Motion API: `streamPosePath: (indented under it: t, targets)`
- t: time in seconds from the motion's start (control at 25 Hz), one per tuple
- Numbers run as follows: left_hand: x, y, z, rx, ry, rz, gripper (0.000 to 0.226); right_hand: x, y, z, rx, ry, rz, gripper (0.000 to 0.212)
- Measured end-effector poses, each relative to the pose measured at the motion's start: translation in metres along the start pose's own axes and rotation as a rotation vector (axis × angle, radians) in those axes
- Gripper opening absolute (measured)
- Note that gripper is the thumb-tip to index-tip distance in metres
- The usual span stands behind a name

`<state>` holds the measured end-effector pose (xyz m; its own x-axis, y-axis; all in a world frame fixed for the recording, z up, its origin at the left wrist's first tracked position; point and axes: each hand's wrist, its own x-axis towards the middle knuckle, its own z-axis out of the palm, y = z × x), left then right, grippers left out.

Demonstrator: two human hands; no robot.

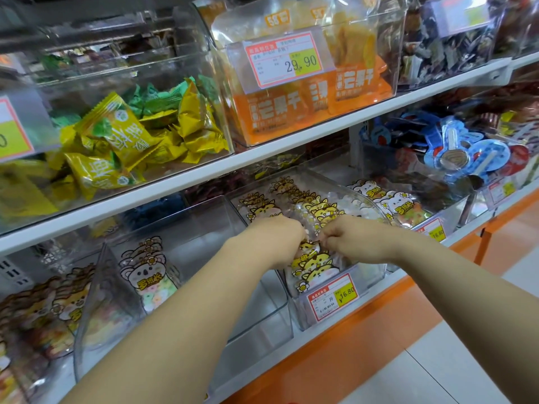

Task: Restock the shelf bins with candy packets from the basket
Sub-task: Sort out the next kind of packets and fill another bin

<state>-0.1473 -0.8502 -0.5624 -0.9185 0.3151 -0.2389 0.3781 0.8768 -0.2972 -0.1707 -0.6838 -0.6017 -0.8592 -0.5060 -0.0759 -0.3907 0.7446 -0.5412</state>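
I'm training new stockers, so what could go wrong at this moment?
Both the left hand and right hand are crowded over the yellow cat candy packets in one clear bin; packets piled near the front edge might slide out. The koala packets stand loosely in the neighbouring bin and could topple if bumped.

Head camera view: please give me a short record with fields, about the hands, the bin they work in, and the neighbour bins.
left hand: fingers closed on cat-face packets, inside the bin
right hand: also pinching the packets, close to the left hand
cat-face packets: yellow, standing in a row
working bin: clear plastic, lower shelf, price tag 16.80
bin to the left: clear, mostly bare, a few koala packets at its left side
bin to the right: white animal packets
upper shelf: yellow-green candies, orange bags
basket: not in view
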Motion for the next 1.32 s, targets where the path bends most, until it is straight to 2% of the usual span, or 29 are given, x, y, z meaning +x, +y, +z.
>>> streamPosePath:
  t: [0.12, 0.2, 0.36, 0.44, 0.52, 0.64, 0.76, 0.92, 1.04, 1.16, 1.24, 1.28, 1.32]
  targets:
    - [0.000, 0.002, 0.006, -0.005, -0.018, -0.033, 0.018, 0.002, -0.004, 0.006, 0.063, -0.025, 0.037, 0.028]
    - [0.001, 0.004, 0.006, -0.002, -0.053, -0.041, 0.018, 0.002, -0.010, 0.008, 0.016, -0.066, 0.095, 0.024]
    - [0.002, 0.002, 0.008, -0.116, -0.102, -0.057, 0.011, 0.004, -0.017, 0.011, -0.019, -0.125, 0.175, 0.031]
    - [-0.005, -0.002, 0.011, -0.208, -0.051, -0.078, 0.015, 0.004, -0.017, 0.010, -0.020, -0.146, 0.157, 0.028]
    - [-0.014, -0.007, 0.011, -0.321, -0.003, -0.100, 0.030, 0.004, -0.017, 0.012, -0.017, -0.122, 0.164, 0.033]
    - [-0.025, -0.008, 0.011, -0.307, 0.038, -0.121, 0.042, 0.004, -0.013, 0.012, 0.005, -0.123, 0.212, 0.038]
    - [-0.029, -0.005, 0.015, -0.283, 0.122, -0.135, 0.042, 0.002, -0.016, 0.006, 0.120, -0.170, 0.241, 0.037]
    - [-0.024, -0.006, 0.016, -0.250, 0.153, -0.116, 0.024, 0.005, -0.021, 0.001, 0.212, -0.289, 0.248, 0.032]
    - [-0.020, -0.004, 0.015, -0.167, 0.123, -0.087, 0.029, 0.012, -0.017, 0.009, 0.103, -0.265, 0.242, 0.036]
    - [-0.021, -0.005, 0.012, -0.208, 0.010, -0.068, 0.033, 0.010, -0.010, 0.017, 0.020, -0.157, 0.158, 0.040]
    - [-0.024, -0.011, 0.009, -0.413, 0.006, -0.043, 0.034, -0.002, -0.013, 0.007, 0.062, -0.051, 0.079, 0.030]
    - [-0.025, -0.016, 0.010, -0.555, 0.081, -0.052, 0.032, -0.009, -0.017, -0.001, 0.054, -0.002, 0.014, 0.018]
    - [-0.024, -0.021, 0.011, -0.667, 0.198, -0.090, 0.030, -0.015, -0.022, -0.008, 0.005, 0.020, -0.055, 0.019]
